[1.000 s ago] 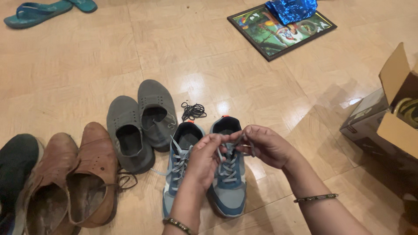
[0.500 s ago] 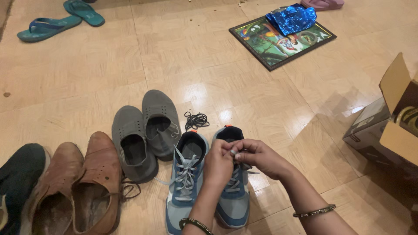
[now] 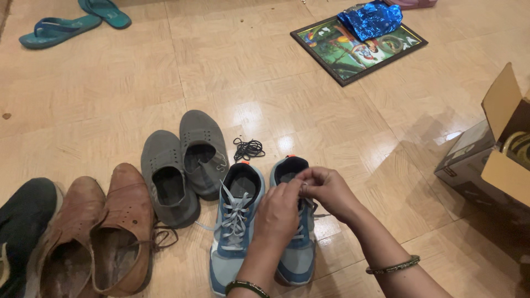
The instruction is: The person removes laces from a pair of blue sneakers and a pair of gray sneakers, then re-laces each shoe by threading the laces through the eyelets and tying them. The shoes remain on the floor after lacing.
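While both hands meet above the right-hand blue sneaker (image 3: 295, 243), the left hand (image 3: 279, 212) and the right hand (image 3: 327, 190) pinch the grey lace (image 3: 305, 205) of that shoe near its tongue, with the fingers (image 3: 302, 183) of both hands closed narrowly on the lace ends. That sneaker stands on the tiled floor (image 3: 110, 99) directly under the hands, its opening just beyond the fingertips. Its mate, the left-hand blue sneaker (image 3: 234, 232), sits touching it, laced, with one lace end trailing to the side. A loose black lace (image 3: 248, 149) lies bundled on the floor just beyond the two sneakers. Beside them stand a pair of grey shoes (image 3: 179, 165), then a pair of brown leather shoes (image 3: 96, 232), and a dark shoe (image 3: 22, 221) at the edge of view. Well apart lie teal flip-flops (image 3: 66, 19), a framed picture (image 3: 353, 49) with a blue foil bag (image 3: 371, 19) on it, and an open cardboard box (image 3: 491, 160).
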